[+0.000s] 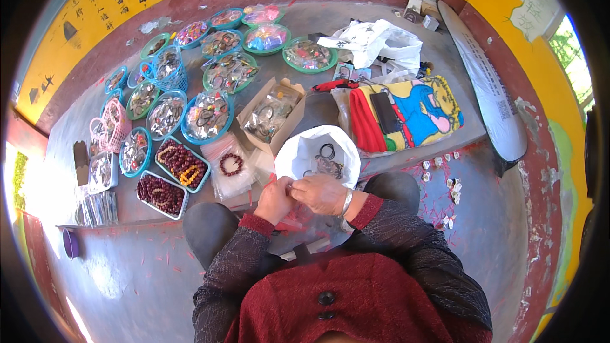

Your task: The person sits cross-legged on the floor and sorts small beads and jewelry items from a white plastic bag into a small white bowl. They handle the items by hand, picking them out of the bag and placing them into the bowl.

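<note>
My left hand [275, 201] and my right hand [321, 194] meet at the near rim of a white tub [293, 157], their fingers closed together. What they pinch between them is too small and hidden to make out. Inside the tub lie a black cord loop [327, 150] and small clear packets [329, 166]. A clear plastic bag with red in it [297, 216] shows below my hands. Left of the tub, a dark red bead bracelet [231, 164] rests on a stack of clear plastic bags [223, 181]. A silver bangle [347, 202] circles my right wrist.
Behind the tub stands a cardboard box [294, 118] of packets. Several round baskets [184, 128] of packaged trinkets fill the left side, with trays of bead bracelets [161, 195]. At right lie a folded colourful towel [422, 114], a phone [384, 112] and a white plastic bag [375, 41].
</note>
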Demonstrator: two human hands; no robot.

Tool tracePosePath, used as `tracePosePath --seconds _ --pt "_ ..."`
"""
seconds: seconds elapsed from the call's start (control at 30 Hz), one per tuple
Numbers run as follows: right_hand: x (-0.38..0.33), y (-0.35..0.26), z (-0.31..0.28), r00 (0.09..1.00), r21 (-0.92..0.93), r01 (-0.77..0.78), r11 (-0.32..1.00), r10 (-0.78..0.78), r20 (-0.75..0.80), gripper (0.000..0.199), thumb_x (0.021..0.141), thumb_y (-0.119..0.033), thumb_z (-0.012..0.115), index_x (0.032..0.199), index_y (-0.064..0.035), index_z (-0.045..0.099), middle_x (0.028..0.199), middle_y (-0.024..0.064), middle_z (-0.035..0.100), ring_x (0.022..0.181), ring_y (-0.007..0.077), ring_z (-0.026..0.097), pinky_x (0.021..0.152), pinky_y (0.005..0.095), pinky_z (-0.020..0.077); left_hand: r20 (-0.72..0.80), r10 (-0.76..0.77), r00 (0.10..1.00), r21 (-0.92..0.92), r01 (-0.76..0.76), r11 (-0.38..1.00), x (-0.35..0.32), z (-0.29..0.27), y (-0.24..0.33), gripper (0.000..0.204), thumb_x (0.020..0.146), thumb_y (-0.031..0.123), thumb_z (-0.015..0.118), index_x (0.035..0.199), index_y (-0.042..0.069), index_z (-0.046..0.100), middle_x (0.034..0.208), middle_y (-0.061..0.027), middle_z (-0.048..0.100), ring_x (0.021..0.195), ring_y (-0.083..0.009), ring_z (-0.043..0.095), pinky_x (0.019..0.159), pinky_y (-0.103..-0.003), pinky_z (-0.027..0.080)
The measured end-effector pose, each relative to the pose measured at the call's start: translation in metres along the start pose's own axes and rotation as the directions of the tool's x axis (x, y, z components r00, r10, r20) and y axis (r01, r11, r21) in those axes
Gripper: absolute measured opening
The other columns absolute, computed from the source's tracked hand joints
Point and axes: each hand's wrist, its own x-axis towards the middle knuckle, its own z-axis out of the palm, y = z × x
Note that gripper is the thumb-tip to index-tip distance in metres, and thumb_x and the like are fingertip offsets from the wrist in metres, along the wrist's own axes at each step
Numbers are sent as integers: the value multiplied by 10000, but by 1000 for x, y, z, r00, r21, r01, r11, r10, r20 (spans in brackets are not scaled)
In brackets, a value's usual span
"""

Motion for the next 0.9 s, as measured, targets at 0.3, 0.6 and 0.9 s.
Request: tracePosePath --seconds 0.3,0.6,0.9 --pt "-6 2 11 986 -100 -136 986 145 81 101 767 -143 481 821 -68 523 786 76 582 767 241 593 664 359 466 -16 -70 997 14 70 997 -1 -6 9 174 712 151 597 858 58 585 758 -138 628 743 -320 608 657 -400 472" --pt "-5 -1 6 976 -52 -218 975 218 -2 77 749 -132 497 729 -81 552 730 77 578 701 253 596 626 368 472 110 -97 989 -223 119 967 4 -9 1 208 736 164 628 888 22 634 797 -125 650 733 -222 634 654 -324 488" --pt "-5 7 -2 915 32 -366 930 366 -169 73 793 -144 515 792 -74 535 689 106 582 650 300 593 551 405 467 -44 1 999 -579 -27 815 6 -3 4 236 803 146 624 984 -6 619 880 -87 646 755 -128 598 684 -253 483"
